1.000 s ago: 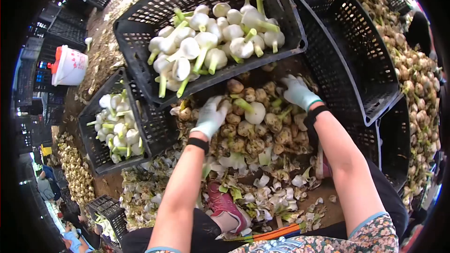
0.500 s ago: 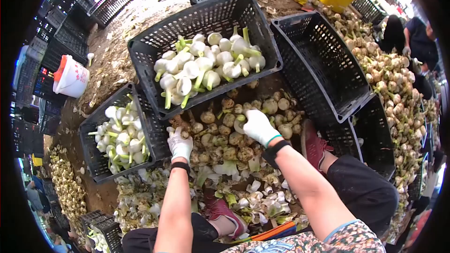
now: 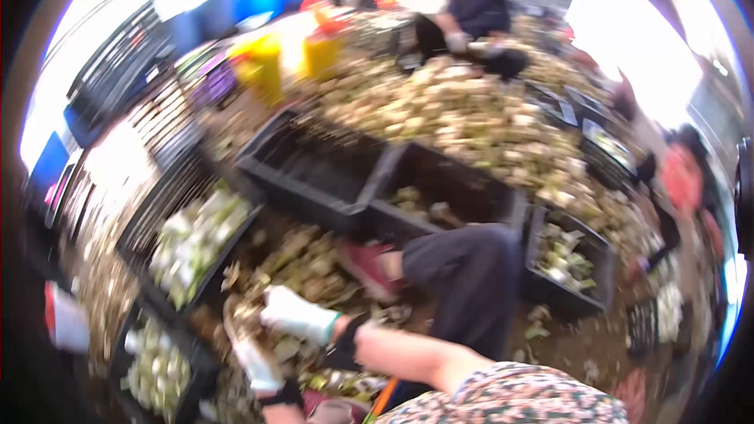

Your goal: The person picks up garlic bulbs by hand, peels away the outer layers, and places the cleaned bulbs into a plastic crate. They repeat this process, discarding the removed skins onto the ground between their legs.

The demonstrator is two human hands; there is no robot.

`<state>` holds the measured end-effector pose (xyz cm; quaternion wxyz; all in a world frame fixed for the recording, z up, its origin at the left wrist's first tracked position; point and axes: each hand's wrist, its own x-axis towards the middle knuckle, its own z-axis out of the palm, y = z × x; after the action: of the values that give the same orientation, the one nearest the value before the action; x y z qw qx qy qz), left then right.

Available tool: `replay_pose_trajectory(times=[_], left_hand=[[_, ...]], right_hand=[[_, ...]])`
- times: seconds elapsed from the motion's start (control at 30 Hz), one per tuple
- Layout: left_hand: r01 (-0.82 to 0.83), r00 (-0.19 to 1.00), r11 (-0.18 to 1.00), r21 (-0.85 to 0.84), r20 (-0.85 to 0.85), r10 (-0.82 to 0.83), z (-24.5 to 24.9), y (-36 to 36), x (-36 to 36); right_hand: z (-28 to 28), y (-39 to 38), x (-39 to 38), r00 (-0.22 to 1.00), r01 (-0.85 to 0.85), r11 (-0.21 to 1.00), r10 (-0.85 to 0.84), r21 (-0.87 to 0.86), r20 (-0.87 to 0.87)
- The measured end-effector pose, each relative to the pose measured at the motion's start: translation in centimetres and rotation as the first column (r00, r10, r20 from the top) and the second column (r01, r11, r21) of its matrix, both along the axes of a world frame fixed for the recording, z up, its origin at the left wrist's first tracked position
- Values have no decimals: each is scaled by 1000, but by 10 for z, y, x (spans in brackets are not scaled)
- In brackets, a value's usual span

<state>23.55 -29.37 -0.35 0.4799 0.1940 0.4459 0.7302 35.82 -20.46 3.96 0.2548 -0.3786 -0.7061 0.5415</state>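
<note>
Both hands wear white gloves, and motion blurs their fingers. My left hand [image 3: 255,361] is low at the left, close to the other hand. My right hand [image 3: 294,314] reaches in beside it, with a brownish blur around the fingertips that I cannot make out. Right by them lies a pile of unpeeled garlic bulbs [image 3: 302,263] with roots and dirt on them. To the left, a black crate [image 3: 208,286] holds cleaned white garlic with green stems [image 3: 196,239]. Below it, a second black crate [image 3: 206,369] holds more cleaned garlic [image 3: 157,369].
Two joined-looking black crates [image 3: 369,202] stand ahead; the right one has some bulbs inside. Beyond spreads a large garlic heap [image 3: 448,110], where a person [image 3: 479,16] sits. Another crate [image 3: 569,302] is at the right. My bent knee [image 3: 463,267] lies between. A white bucket [image 3: 69,318] stands far left.
The view has swung right and up, bringing the heap and a seated person into sight. My hands, apart over the pile before, are now close together at the lower left.
</note>
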Motion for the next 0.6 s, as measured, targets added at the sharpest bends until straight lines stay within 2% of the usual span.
replay_pose_trajectory(times=[0.03, 0.07, 0.1, 0.13, 0.17, 0.2, 0.23, 0.27, 0.33, 0.4, 0.47, 0.53, 0.57, 0.6], left_hand=[[12, 997, 998, 63, -70, -8, 23, -6, 23], [5, 991, 991, 135, -133, 13, 37, -13, 42], [12, 950, 993, 119, -313, 26, 40, -18, 49], [1, 874, 994, 109, -483, 52, 38, -26, 51], [34, 844, 985, 169, -533, 62, 17, -31, 42], [23, 867, 987, 158, -495, 59, 24, -36, 51], [50, 874, 982, 183, -483, 46, 21, -38, 51], [69, 878, 977, 201, -478, 36, 18, -42, 48], [71, 886, 978, 197, -463, 29, 33, -49, 56], [51, 938, 984, 173, -347, 12, 46, -59, 65], [88, 919, 981, 173, -395, -13, 51, -57, 61], [69, 896, 975, 209, -442, 32, 55, -58, 59], [115, 942, 973, 199, -334, -43, 73, -59, 67], [103, 930, 980, 169, -367, -34, 87, -56, 70]], right_hand=[[13, -16, -1, 940, 76, 966, -152, -246, -305], [18, -22, 10, 907, 76, 924, -220, -374, -360], [17, -26, 17, 905, 81, 905, -242, -418, -349], [21, -35, 25, 844, -43, 886, -215, -462, -491], [33, -47, 34, 840, 5, 876, -266, -483, -472], [42, -58, 43, 833, 51, 860, -316, -507, -453], [42, -64, 46, 796, 18, 868, -313, -497, -517], [40, -68, 51, 810, -21, 835, -309, -550, -499], [51, -77, 65, 796, -79, 837, -274, -541, -540], [58, -82, 78, 793, -120, 841, -238, -527, -561], [61, -81, 85, 788, -161, 844, -202, -512, -581], [55, -79, 81, 739, -194, 855, -194, -480, -645], [28, -67, 66, 720, -219, 850, -191, -479, -668], [60, -70, 87, 806, -91, 935, -133, -343, -577]])
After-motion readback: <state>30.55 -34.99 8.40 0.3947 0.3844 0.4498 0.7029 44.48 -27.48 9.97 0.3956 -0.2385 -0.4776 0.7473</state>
